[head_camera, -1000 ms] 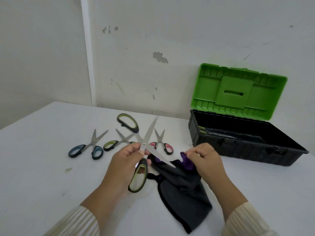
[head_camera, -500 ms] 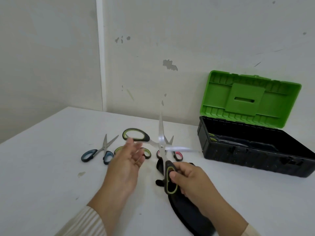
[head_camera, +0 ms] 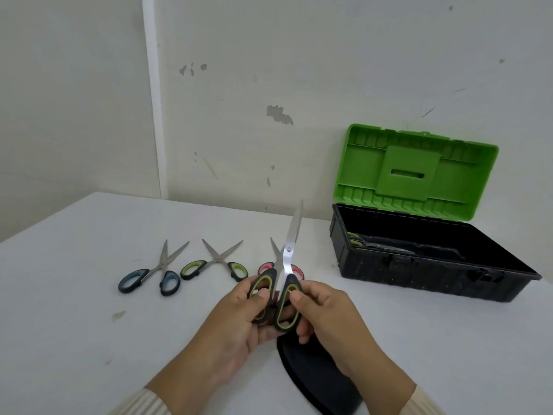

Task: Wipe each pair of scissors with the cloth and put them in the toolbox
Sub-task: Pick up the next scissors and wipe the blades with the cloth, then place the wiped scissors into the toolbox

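Note:
Both hands hold a large pair of scissors (head_camera: 288,256) with black and green handles, blades closed and pointing away from me. My left hand (head_camera: 239,319) grips the left handle loop, my right hand (head_camera: 321,316) grips the right loop. The dark cloth (head_camera: 314,378) lies on the table under my right wrist, held by neither hand. Behind the held pair lie blue-handled scissors (head_camera: 155,272), green-handled scissors (head_camera: 215,263) and pink-handled scissors (head_camera: 276,262), the last partly hidden. The black toolbox (head_camera: 425,274) stands open at right, another pair (head_camera: 377,245) inside.
The toolbox's green lid (head_camera: 416,172) leans up against the wall behind it. The white table (head_camera: 74,324) has a small stain (head_camera: 118,315) at left. A wall runs along the table's far edge.
The large scissors were spread open; now their blades are closed. My left hand came back onto a handle loop, and my right hand let go of the cloth, which now lies on the table.

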### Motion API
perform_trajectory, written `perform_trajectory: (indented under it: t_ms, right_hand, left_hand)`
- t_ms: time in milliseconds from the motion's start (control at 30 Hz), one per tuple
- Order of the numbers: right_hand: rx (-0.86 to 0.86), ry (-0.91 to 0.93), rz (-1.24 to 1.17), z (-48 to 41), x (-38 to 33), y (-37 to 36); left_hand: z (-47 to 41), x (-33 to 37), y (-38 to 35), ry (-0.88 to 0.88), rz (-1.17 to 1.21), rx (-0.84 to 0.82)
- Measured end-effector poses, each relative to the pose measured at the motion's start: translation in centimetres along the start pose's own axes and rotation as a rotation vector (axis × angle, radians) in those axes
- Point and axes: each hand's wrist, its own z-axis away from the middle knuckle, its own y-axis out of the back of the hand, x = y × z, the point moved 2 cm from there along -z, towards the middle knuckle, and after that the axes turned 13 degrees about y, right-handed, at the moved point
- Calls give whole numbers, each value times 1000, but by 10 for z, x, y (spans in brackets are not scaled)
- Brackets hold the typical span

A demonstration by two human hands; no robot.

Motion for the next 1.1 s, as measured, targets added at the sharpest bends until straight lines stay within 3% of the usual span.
perform_trajectory:
  t_ms: [33,100,200,367,467,567,667,767,867,967,1100]
  right_hand:
    - [40,39,72,-1,0,4]
    - [86,280,480,-6,-2,17]
    - [-78,587,948,-11,-4,19]
    - [-129,594,984,-5,-16,35]
    - [-129,427,965,-2,-16,62]
    - [-54,263,992,-4,-2,96]
    - [8,103,1050,-9,12,134]
    - [107,68,1086,-29,10,167]
    - [139,117,1159,-62,-3,190]
    - [37,23,1268,-108,-2,208]
    - [-292,-135,1473,-152,23,218]
  left_hand:
    - [0,1,1,9,0,3]
    - [0,3,4,43,-27,2]
    - [3,3,5,98,-104,-38]
    - [14,4,-4,136,-149,-153]
    - [6,1,-19,43,-155,-73]
    - [-14,-7,-40,-152,-343,171]
    - [-41,-23,-64,-342,-831,323]
    - [-70,-41,-83,-400,-1390,389]
    - [-85,-51,-94,-406,-1664,442]
    - [-90,-55,-92,-492,-1676,475]
    - [-92,-59,-90,-536,-1684,525]
